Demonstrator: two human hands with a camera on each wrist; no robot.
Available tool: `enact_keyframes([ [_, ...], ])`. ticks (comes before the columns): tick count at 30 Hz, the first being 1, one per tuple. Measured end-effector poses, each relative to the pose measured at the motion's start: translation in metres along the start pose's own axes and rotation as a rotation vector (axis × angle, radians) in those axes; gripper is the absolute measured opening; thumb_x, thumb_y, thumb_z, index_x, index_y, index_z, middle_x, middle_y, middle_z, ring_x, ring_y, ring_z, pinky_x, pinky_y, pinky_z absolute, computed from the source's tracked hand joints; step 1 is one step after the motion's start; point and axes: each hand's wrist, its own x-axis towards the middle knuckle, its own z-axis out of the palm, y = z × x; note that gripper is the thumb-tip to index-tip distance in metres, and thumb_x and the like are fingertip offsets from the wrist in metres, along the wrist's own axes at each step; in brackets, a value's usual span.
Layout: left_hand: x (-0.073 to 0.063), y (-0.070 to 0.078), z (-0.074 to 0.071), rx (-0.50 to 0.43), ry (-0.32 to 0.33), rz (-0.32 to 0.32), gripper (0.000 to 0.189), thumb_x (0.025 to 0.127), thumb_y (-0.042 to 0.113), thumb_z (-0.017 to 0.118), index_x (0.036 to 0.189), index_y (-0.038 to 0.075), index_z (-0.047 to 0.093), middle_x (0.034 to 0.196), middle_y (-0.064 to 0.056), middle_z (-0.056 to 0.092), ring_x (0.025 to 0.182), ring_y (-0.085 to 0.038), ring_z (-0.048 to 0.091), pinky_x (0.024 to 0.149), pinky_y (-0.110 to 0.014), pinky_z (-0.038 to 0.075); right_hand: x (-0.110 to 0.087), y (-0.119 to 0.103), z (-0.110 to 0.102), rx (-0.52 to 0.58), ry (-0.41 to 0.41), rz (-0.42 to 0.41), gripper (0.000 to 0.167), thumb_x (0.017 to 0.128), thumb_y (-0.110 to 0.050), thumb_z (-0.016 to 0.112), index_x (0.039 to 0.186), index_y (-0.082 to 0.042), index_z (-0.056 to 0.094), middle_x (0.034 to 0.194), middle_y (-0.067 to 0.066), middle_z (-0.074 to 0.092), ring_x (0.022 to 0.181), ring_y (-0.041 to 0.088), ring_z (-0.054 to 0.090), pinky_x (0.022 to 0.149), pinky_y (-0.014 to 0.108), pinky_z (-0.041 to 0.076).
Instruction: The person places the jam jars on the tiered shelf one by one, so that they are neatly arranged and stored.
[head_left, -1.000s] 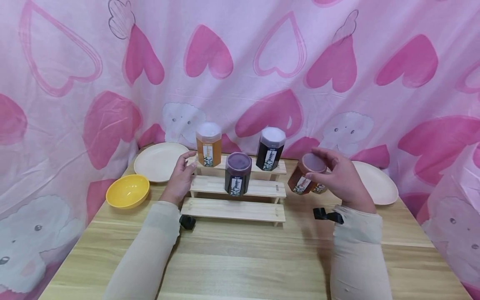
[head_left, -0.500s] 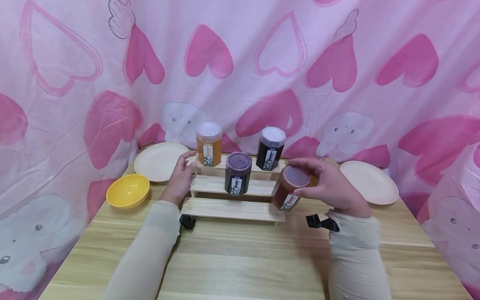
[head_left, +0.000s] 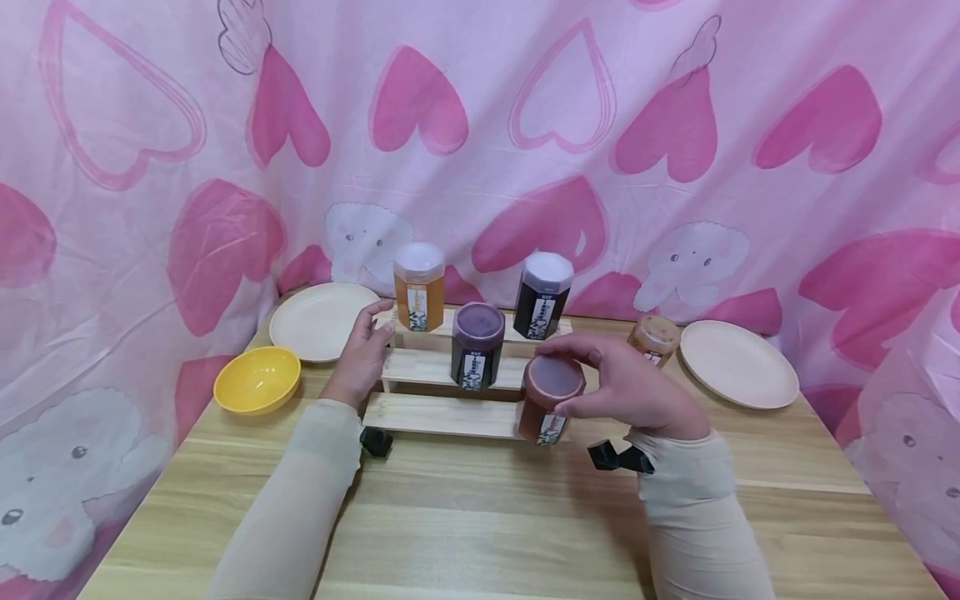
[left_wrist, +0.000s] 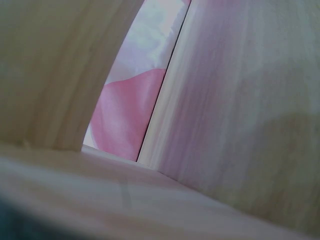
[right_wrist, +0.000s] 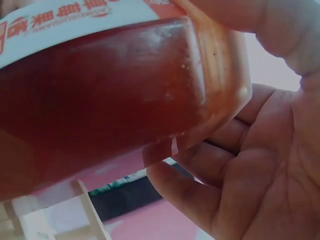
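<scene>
My right hand [head_left: 626, 383] holds a red jam jar [right_wrist: 100, 110] around its lid, thumb on the near side and fingers on the far side. The jar [head_left: 542, 412] overlaps the right end of the lowest step of a three-step wooden rack [head_left: 450, 416], tilted slightly. At the rack's upper left end, my left hand [head_left: 358, 358] grips the board's end with thumb and forefinger; its other fingers are hidden. An amber jar [head_left: 420, 300] and a black jar [head_left: 542, 304] stand on the top step, a dark purple jar [head_left: 477, 350] on the middle one.
Right of the rack, a smaller brown-orange jar [head_left: 655, 337] stands beside a cream plate [head_left: 738, 367]. On the left are another cream plate [head_left: 318, 321] and a yellow bowl [head_left: 257, 382]. A pink heart-print curtain [head_left: 480, 125] hangs behind the wooden table [head_left: 465, 525].
My right hand has carried the red jam jar leftward and toward me, from beside the rack to its lowest step. The brown-orange jar behind has come into view. My left hand stays put.
</scene>
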Motion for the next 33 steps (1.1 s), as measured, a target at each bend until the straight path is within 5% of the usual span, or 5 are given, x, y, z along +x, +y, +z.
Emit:
enact_keyframes([
  [14,0.001,0.0,0.001,-0.017,0.002,-0.017,0.044,0.113,0.018,0.04,0.157,0.013,0.037,0.177,-0.002,0.008,0.162,-0.027,0.003,0.125,-0.058,0.025,0.016,-0.009,0.025,-0.159,-0.047,0.028,0.07,0.072,-0.016,0.099,0.135,-0.016,0.069,0.131,-0.007,0.07,0.122,0.015,0.062,0.103,0.039,0.054],
  [24,0.001,-0.001,0.001,-0.011,0.002,-0.017,0.044,0.113,0.018,0.041,0.157,0.013,0.037,0.177,-0.004,0.007,0.163,-0.027,0.001,0.127,-0.058,0.02,0.024,-0.01,0.037,-0.188,-0.066,0.048,0.066,0.073,-0.02,0.099,0.132,-0.017,0.07,0.129,-0.007,0.07,0.119,0.014,0.063,0.1,0.04,0.056],
  [33,0.002,0.0,0.001,-0.03,-0.004,-0.035,0.045,0.114,0.019,0.04,0.158,0.015,0.035,0.174,-0.006,0.017,0.154,-0.028,0.027,0.125,-0.055,0.027,0.027,-0.016,0.05,-0.208,-0.06,0.011,0.07,0.073,-0.024,0.099,0.135,-0.013,0.068,0.13,-0.001,0.07,0.114,0.015,0.064,0.096,0.035,0.056],
])
